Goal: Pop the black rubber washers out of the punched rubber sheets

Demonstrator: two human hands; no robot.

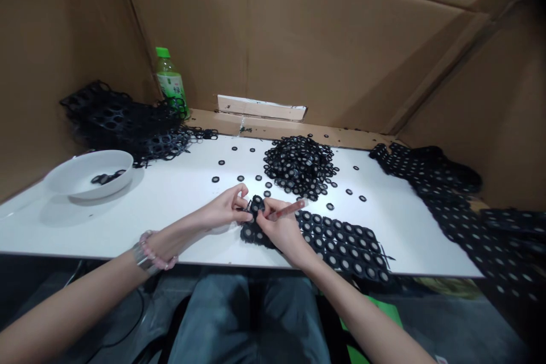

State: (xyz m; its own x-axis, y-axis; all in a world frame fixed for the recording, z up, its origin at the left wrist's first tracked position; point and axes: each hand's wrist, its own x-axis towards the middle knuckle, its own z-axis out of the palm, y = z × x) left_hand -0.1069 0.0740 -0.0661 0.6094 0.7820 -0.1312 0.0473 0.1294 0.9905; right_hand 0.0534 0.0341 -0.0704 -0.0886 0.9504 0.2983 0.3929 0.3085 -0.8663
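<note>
A black strip of joined rings with pale round centres (pixel 356 253) lies along the front of the table, its left end under my hands. My left hand (pixel 228 207) is closed, with thumb and fingers pinching the strip's upper left edge. Beside it, my right hand (pixel 284 230) grips a slim, translucent reddish pen-like tool (pixel 290 209) that slants up to the right. My right fingers touch the strip next to my left fingertips. The tool's lower end is hidden by my fingers. Beyond my hands rises a heap of small black rings with pale centres (pixel 298 165).
At left stand a white bowl (pixel 91 182) holding a few black pieces, a tangle of black ring netting (pixel 119 122) and a green-capped bottle (pixel 170 82). Long black dotted strips (pixel 439 193) hang over the table's right side. Cardboard walls (pixel 341 40) surround the white table (pixel 179 176).
</note>
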